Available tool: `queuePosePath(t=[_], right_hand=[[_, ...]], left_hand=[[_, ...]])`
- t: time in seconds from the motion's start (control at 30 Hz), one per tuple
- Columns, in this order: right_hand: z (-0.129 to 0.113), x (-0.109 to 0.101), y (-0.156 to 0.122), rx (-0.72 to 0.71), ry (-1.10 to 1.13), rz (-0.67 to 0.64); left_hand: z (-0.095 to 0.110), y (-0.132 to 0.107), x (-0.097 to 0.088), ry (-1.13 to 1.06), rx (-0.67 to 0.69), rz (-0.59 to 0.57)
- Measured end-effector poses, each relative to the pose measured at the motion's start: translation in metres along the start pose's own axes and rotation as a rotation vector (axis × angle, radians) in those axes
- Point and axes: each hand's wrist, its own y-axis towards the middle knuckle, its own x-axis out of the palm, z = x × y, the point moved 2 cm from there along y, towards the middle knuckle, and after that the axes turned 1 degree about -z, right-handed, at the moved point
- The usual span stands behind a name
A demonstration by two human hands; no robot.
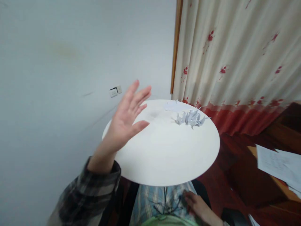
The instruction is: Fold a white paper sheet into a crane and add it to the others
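Observation:
My left hand (125, 117), in a dark plaid sleeve, is raised over the left side of a round white table (164, 157). Its fingers are stretched out and the thumb stands apart, with nothing held. Down at my lap, my right hand (196, 204) rests by the blue plaid shorts (147, 201); its fingers are blurred, and a dark patch beside them cannot be made out. Toward the table's far right lies a cluster of folded white paper pieces (190, 117), looking like paper cranes. Behind it are flat white paper sheets (176, 105). Neither hand touches the paper.
A pale wall (58, 78) with a socket (114, 92) borders the table's left and far side. Cream curtains (225, 56) with red flowers hang behind on the right. Written papers (279, 166) lie on wooden furniture (289, 193) at the right, above a dark red floor (225, 163).

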Motion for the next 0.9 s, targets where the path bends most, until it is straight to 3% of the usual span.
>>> queuePosePath(t=[0.03,0.17,0.23,0.27,0.33,0.4,0.47,0.63,0.9], right_hand=[[-0.016,-0.009,-0.011,-0.094,-0.082,-0.042],[-0.106,-0.046,-0.057,-0.343,-0.131,-0.512],[-0.153,-0.063,-0.06,-0.481,-0.121,-0.539],[-0.173,-0.071,-0.052,-0.557,-0.135,-0.453],[-0.204,-0.083,-0.023,-0.706,-0.24,-0.144],[-0.221,-0.089,0.017,-0.763,-0.387,0.201],[-0.231,-0.088,0.057,-0.786,-0.548,0.373],[-0.249,-0.073,0.115,-0.864,-0.806,0.511],[-0.239,-0.07,0.139,-0.68,-1.023,0.562]], left_hand=[[-0.014,-0.001,0.012,0.015,-0.023,-0.077],[-0.1,-0.018,0.067,0.266,-0.172,-0.277],[-0.14,-0.028,0.091,0.444,-0.219,-0.393],[-0.155,-0.033,0.1,0.528,-0.238,-0.43],[-0.178,-0.04,0.111,0.664,-0.272,-0.455],[-0.192,-0.046,0.115,0.769,-0.352,-0.459],[-0.202,-0.052,0.117,0.814,-0.441,-0.504],[-0.209,-0.062,0.119,0.86,-0.444,-0.571],[-0.21,-0.065,0.12,0.935,-0.458,-0.594]])
